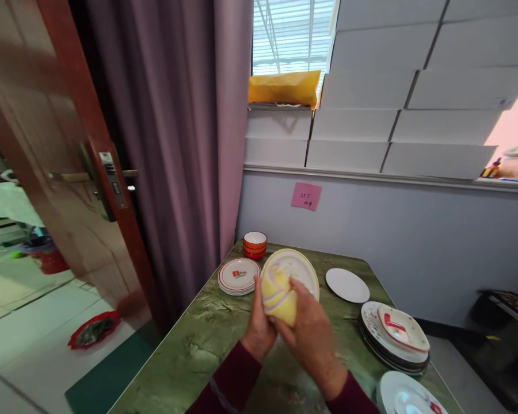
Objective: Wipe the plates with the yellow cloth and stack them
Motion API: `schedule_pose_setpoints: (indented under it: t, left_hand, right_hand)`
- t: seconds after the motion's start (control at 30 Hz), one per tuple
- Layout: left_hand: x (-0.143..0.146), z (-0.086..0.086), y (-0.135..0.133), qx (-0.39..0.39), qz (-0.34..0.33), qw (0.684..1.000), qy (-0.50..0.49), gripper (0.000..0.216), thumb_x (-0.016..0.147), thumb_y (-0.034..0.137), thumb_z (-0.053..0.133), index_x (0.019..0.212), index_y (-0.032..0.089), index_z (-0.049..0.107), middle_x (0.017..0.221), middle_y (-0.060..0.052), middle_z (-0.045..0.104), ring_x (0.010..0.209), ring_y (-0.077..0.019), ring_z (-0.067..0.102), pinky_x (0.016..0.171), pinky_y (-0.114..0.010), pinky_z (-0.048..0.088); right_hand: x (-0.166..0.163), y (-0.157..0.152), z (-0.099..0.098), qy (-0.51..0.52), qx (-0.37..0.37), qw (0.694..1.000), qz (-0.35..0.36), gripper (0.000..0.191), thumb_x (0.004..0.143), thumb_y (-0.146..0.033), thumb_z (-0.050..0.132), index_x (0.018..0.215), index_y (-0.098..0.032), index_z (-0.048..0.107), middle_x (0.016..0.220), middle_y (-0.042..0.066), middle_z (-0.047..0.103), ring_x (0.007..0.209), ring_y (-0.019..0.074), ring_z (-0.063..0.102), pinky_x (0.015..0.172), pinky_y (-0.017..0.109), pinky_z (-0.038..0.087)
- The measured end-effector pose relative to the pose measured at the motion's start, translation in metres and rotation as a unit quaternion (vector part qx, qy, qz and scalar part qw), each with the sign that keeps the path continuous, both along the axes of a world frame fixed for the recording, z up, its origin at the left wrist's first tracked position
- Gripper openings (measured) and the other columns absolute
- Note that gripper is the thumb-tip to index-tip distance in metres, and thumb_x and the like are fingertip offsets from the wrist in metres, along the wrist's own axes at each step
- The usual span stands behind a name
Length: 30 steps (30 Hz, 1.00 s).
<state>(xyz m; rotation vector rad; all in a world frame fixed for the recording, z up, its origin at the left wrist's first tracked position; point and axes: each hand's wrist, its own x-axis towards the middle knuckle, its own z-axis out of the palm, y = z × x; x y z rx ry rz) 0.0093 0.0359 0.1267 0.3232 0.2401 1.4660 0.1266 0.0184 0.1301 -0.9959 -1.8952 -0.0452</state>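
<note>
Both my hands meet over the middle of a green marbled table (pixel 198 339). My left hand (pixel 258 330) grips the lower edge of a tilted white plate (pixel 300 265) with a yellow rim. My right hand (pixel 313 336) presses a yellow cloth (pixel 277 293) with purple stripes against the plate's face, fingers closed on the cloth. Both sleeves are dark red.
A stack of red-rimmed plates (pixel 239 275) and stacked red bowls (pixel 255 244) sit at the far left. A plain white plate (pixel 347 284) lies far right, patterned plate stacks (pixel 395 336) and another plate (pixel 408 397) near right. Purple curtain (pixel 176 144), open wooden door (pixel 60 144), white boxes (pixel 392 92) behind.
</note>
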Motion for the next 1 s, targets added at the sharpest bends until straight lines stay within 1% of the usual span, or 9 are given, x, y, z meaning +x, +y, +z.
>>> schedule_pose_setpoints:
  t: [0.2, 0.33, 0.47, 0.57, 0.67, 0.77, 0.8, 0.87, 1.0]
  left_hand:
    - [0.005, -0.016, 0.003, 0.011, -0.035, 0.999, -0.003, 0.052, 0.099, 0.051, 0.042, 0.127, 0.016, 0.067, 0.132, -0.013, 0.066, 0.137, -0.0275, 0.048, 0.120, -0.041, 0.028]
    - [-0.004, 0.002, 0.016, 0.016, 0.034, 0.999, -0.011, 0.062, 0.097, 0.061, 0.036, 0.136, 0.019, 0.061, 0.137, -0.012, 0.063, 0.139, -0.0304, 0.046, 0.118, -0.048, 0.030]
    - [-0.020, 0.022, 0.028, 0.018, 0.108, 0.994, -0.002, 0.065, 0.098, 0.060, 0.032, 0.144, 0.018, 0.052, 0.140, -0.013, 0.061, 0.138, -0.0298, 0.048, 0.117, -0.047, 0.034]
    - [-0.025, 0.023, 0.035, 0.012, 0.119, 0.993, 0.019, 0.068, 0.098, 0.061, 0.034, 0.147, 0.016, 0.048, 0.139, -0.015, 0.061, 0.137, -0.0297, 0.049, 0.116, -0.045, 0.035]
    - [-0.020, 0.016, 0.037, -0.007, 0.046, 0.998, 0.037, 0.075, 0.094, 0.067, 0.037, 0.147, 0.014, 0.048, 0.139, -0.017, 0.061, 0.136, -0.0324, 0.050, 0.116, -0.048, 0.034]
    - [-0.012, 0.012, 0.033, -0.005, -0.043, 0.998, 0.042, 0.079, 0.091, 0.071, 0.039, 0.146, 0.014, 0.049, 0.139, -0.017, 0.060, 0.136, -0.0350, 0.048, 0.116, -0.050, 0.034]
    - [-0.009, 0.012, 0.031, -0.003, -0.054, 0.998, 0.046, 0.078, 0.092, 0.070, 0.038, 0.146, 0.014, 0.049, 0.139, -0.017, 0.060, 0.136, -0.0352, 0.048, 0.116, -0.051, 0.034]
    - [-0.003, 0.012, 0.025, -0.005, -0.050, 0.997, 0.054, 0.074, 0.095, 0.066, 0.038, 0.145, 0.013, 0.050, 0.138, -0.017, 0.061, 0.136, -0.0346, 0.049, 0.116, -0.051, 0.033]
    - [0.010, 0.009, 0.017, -0.021, -0.025, 0.998, 0.052, 0.068, 0.098, 0.060, 0.036, 0.144, 0.012, 0.051, 0.136, -0.016, 0.063, 0.135, -0.0313, 0.050, 0.117, -0.047, 0.033]
  right_hand:
    - [-0.015, 0.042, 0.018, -0.121, 0.065, 0.990, -0.021, 0.045, 0.089, -0.025, 0.059, 0.134, -0.029, 0.056, 0.136, 0.011, 0.058, 0.107, 0.0297, 0.058, 0.085, 0.041, 0.045]
    - [0.010, 0.078, 0.028, -0.129, 0.009, 0.983, -0.127, 0.042, 0.089, -0.027, 0.061, 0.131, -0.026, 0.059, 0.130, 0.011, 0.062, 0.100, 0.0282, 0.059, 0.081, 0.038, 0.044]
    - [0.014, 0.055, 0.011, -0.156, -0.065, 0.976, -0.136, 0.043, 0.088, -0.024, 0.061, 0.130, -0.026, 0.059, 0.124, 0.011, 0.065, 0.095, 0.0275, 0.061, 0.077, 0.036, 0.044]
    - [0.007, 0.017, 0.006, -0.156, -0.172, 0.971, -0.054, 0.046, 0.085, -0.020, 0.057, 0.130, -0.026, 0.058, 0.123, 0.010, 0.066, 0.095, 0.0262, 0.064, 0.075, 0.033, 0.045]
    - [0.012, -0.001, 0.032, -0.121, -0.312, 0.940, 0.070, 0.030, 0.080, -0.022, 0.058, 0.109, -0.025, 0.066, 0.105, 0.004, 0.072, 0.087, 0.0234, 0.066, 0.073, 0.030, 0.044]
    - [0.033, 0.012, 0.071, -0.096, -0.475, 0.831, 0.274, 0.018, 0.077, -0.031, 0.063, 0.092, -0.021, 0.068, 0.085, 0.000, 0.070, 0.077, 0.0185, 0.063, 0.063, 0.024, 0.042]
    - [0.041, 0.021, 0.081, -0.096, -0.502, 0.811, 0.283, 0.022, 0.076, -0.034, 0.065, 0.093, -0.020, 0.067, 0.088, 0.000, 0.070, 0.079, 0.0184, 0.063, 0.063, 0.024, 0.042]
    - [0.050, 0.039, 0.094, -0.114, -0.491, 0.842, 0.190, 0.029, 0.075, -0.038, 0.066, 0.097, -0.018, 0.065, 0.089, 0.003, 0.070, 0.079, 0.0193, 0.062, 0.063, 0.025, 0.040]
    - [0.039, 0.056, 0.091, -0.166, -0.321, 0.927, -0.104, 0.034, 0.074, -0.038, 0.072, 0.101, -0.020, 0.064, 0.093, 0.006, 0.070, 0.080, 0.0226, 0.063, 0.065, 0.030, 0.038]
